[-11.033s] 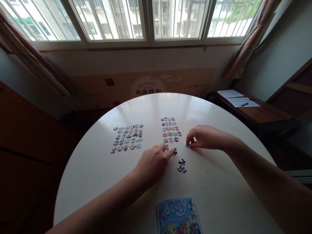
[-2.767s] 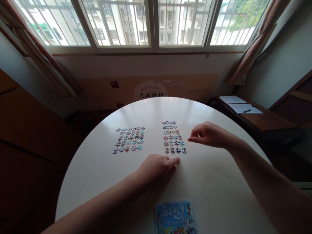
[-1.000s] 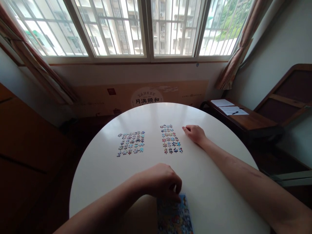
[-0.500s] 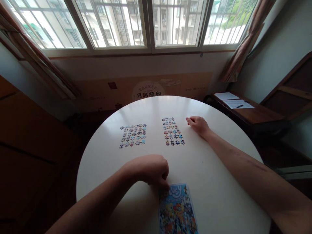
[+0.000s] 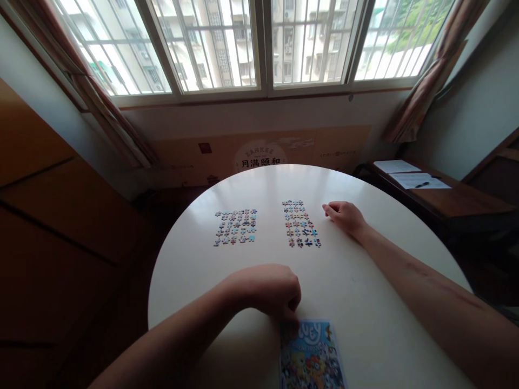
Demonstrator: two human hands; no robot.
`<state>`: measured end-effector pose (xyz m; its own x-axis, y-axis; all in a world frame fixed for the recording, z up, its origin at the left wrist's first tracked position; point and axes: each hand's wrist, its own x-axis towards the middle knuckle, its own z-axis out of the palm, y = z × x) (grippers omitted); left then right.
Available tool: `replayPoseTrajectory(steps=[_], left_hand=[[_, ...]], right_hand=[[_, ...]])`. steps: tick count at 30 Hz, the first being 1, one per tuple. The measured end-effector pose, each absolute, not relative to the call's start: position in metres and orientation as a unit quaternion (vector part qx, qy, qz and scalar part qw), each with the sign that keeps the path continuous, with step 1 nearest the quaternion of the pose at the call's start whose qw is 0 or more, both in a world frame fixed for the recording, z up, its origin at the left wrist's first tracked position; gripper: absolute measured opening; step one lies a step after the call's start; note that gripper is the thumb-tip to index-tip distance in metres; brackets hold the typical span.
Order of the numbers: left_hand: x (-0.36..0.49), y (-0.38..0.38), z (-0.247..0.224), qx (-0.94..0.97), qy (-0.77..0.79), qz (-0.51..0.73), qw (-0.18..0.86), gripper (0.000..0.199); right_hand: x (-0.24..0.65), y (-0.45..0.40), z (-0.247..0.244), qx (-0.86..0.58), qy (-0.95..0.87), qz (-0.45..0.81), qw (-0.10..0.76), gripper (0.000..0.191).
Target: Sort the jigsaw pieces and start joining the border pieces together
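My left hand [image 5: 278, 289] is curled into a loose fist above the near part of the table, its wrist bent. Its thumb touches the upper left corner of a colourful cartoon picture card or case [image 5: 312, 356], which lies flat at the bottom of the view. My right hand [image 5: 344, 214] rests closed on the table, thumb against the curled fingers; no object shows in it. Just left of it lies a block of small jigsaw pieces [image 5: 300, 222] in loose rows. Another block of jigsaw pieces [image 5: 236, 227] lies farther left, its pieces also set apart in rows.
Everything lies on a round white table [image 5: 194, 270]. Beyond it stand a printed cardboard panel [image 5: 300, 141] and a barred window [image 5: 214, 48]. To the right, a dark wooden bench [image 5: 458, 200] bears papers [image 5: 421, 181] and a pen. A wooden cabinet [image 5: 48, 232] fills the left side.
The whole view has shifted, so the table and its things sit farther right and slightly lower. Both hands keep their poses, and the jigsaw pieces stay in their rows.
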<state>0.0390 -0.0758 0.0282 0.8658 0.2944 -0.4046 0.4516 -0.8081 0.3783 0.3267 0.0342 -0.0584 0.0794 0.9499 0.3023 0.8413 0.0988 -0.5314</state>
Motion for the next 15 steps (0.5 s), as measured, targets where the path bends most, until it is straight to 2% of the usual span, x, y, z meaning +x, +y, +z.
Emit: replayPoseTrajectory(steps=[11,13,15], left_hand=[[0.031,-0.073,0.031,0.945,0.181,-0.126,0.241,0.023],[0.022,-0.062,0.036,0.949,0.220,-0.082,0.212,0.024],[0.009,-0.047,0.040,0.947,0.288,-0.026,0.139,0.027]], right_hand=[[0.328,0.033,-0.060,-0.656,-0.684,0.086,0.306,0.043],[0.329,0.033,-0.061,-0.655,-0.682,0.090,0.311,0.044],[0.330,0.033,-0.061,-0.655,-0.679,0.094,0.317,0.044]])
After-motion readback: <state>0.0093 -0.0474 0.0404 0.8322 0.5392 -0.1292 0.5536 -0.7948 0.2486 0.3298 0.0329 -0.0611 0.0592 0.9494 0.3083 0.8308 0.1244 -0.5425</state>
